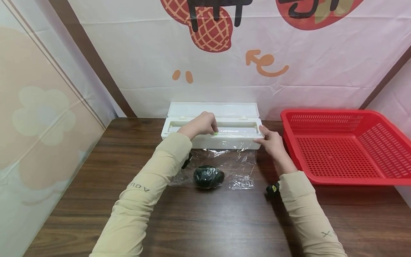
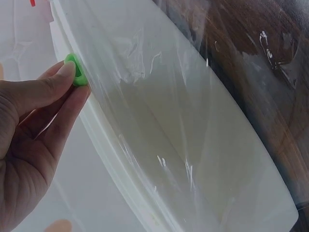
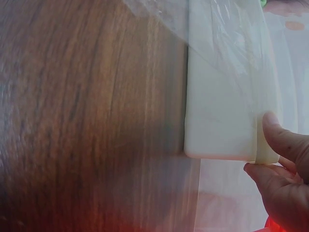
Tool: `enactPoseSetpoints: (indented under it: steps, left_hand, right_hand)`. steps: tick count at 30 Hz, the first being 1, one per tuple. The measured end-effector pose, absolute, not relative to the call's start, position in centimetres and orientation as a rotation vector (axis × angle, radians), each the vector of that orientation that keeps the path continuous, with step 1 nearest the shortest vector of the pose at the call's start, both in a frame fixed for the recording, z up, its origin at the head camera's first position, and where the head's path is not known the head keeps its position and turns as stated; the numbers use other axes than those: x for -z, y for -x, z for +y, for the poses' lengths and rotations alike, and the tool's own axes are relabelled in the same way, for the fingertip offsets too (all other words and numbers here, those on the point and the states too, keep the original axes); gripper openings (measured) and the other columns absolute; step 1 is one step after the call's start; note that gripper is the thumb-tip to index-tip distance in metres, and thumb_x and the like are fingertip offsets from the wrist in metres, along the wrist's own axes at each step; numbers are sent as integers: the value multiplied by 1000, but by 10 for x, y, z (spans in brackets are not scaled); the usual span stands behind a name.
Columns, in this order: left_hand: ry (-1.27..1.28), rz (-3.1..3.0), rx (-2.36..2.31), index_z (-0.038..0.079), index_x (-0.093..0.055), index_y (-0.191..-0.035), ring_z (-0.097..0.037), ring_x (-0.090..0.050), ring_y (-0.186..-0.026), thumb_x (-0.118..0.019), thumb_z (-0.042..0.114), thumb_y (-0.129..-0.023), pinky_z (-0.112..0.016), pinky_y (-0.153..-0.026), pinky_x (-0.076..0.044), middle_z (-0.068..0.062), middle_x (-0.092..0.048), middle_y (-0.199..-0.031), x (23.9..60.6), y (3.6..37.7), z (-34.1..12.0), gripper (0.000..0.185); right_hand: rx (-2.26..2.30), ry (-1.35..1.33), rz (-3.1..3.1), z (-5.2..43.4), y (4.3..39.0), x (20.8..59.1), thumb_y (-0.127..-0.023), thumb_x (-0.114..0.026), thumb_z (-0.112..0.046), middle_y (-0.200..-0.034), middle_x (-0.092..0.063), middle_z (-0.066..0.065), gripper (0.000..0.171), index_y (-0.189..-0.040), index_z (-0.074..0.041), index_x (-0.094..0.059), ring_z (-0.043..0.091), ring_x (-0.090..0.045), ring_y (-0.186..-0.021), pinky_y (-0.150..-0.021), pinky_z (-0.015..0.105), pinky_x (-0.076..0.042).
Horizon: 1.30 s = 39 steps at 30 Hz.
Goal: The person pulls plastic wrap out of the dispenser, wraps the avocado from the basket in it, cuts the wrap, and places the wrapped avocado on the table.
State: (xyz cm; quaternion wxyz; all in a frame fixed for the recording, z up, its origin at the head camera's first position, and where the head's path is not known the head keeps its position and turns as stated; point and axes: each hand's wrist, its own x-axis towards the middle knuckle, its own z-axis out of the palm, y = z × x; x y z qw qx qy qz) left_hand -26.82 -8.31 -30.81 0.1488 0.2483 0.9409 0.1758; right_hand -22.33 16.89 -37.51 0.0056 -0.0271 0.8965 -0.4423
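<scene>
A long white cling film dispenser (image 1: 179, 143) lies at the back of the table with its lid (image 1: 213, 110) raised. My left hand (image 1: 203, 123) pinches a small green slide cutter (image 2: 77, 72) between thumb and fingers at the dispenser's front edge. With thumb and fingers, my right hand (image 3: 289, 169) grips the dispenser's right end. Clear cling film (image 1: 237, 159) runs from the dispenser over its front wall and down onto the table. Near the film's front end, a dark, rounded, avocado-like object (image 1: 208, 178) lies with film over it.
To the right stands a red plastic basket (image 1: 350, 178) with a perforated bottom and sides, close to my right forearm. The brown wooden table (image 1: 205, 225) reaches back to a printed cloth (image 1: 144, 53), which hangs behind the dispenser.
</scene>
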Motion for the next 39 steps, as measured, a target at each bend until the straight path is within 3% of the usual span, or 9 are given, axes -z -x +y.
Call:
enactPoseSetpoints:
  steps: [5,9,33,39]
  left_hand:
    - [-718,2707,-497,4,-72,-87,-20,-64,-85,-69,-1,-76,-27,-76,-52,-8,-70,-88,308,269,-84,12]
    - [-713,2706,-499,3,-72,-87,-20,-64,-85,-70,-1,-75,-27,-76,-52,-8,-70,-88,309,270,-86,13]
    - [-724,2701,-501,3,-72,-87,-20,-65,-83,-70,-1,-75,-26,-74,-53,-9,-70,-88,308,271,-95,12]
    - [-729,2722,-473,4,-73,-86,-20,-65,-83,-71,0,-75,-28,-75,-52,-8,-70,-86,307,270,-101,12]
  right_hand:
    - [1464,82,2788,171,227,382,-82,-69,-17,-134,-43,19,64,-136,-6,-38,22,-53,-104,-84,33,-47]
    - [1408,60,2789,167,225,376,-84,-66,-12,-136,-39,20,62,-137,-3,-35,28,-49,-111,-89,39,-45]
    - [1351,28,2805,167,226,375,-84,-66,-11,-133,-43,23,63,-138,-4,-34,30,-50,-107,-82,35,-45]
    - [1354,18,2807,167,225,374,-84,-66,-12,-136,-40,20,63,-138,-4,-34,29,-49,-112,-87,38,-45]
